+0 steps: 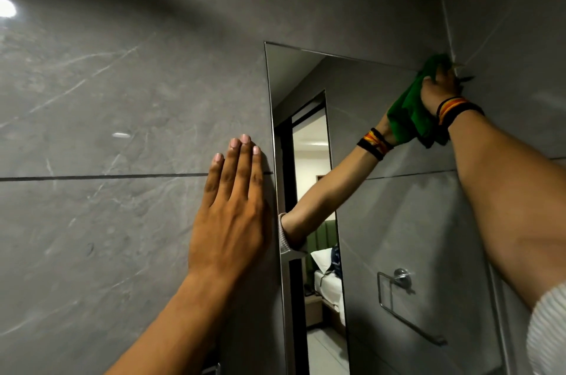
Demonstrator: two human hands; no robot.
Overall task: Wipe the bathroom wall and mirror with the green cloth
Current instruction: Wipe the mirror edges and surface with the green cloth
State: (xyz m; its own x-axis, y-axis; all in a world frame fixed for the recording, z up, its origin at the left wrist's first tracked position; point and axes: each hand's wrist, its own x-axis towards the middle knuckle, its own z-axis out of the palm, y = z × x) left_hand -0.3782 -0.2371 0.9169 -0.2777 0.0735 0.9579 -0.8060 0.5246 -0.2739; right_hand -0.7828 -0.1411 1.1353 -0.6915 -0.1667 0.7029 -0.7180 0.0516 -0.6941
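The grip of the right hand [438, 89] is closed around one green cloth [410, 111], pressing it against the top right corner of the mirror [398, 221], far up and to the right. The cloth hangs bunched below the fist, and its reflection meets it on the glass. Several dark and orange bands [453, 109] circle the right wrist. The left hand [232, 209] holds nothing; its grip is fully open, the palm and four visible fingers laid flat on the grey wall [107, 114], just left of the mirror's left edge and across one dark tile joint. One mirror is in view, tall and frameless. In it show one reflected arm, one doorway with a bed beyond, and one metal towel ring [395, 288]. One bright ceiling light [6, 6] glares at the far left edge.
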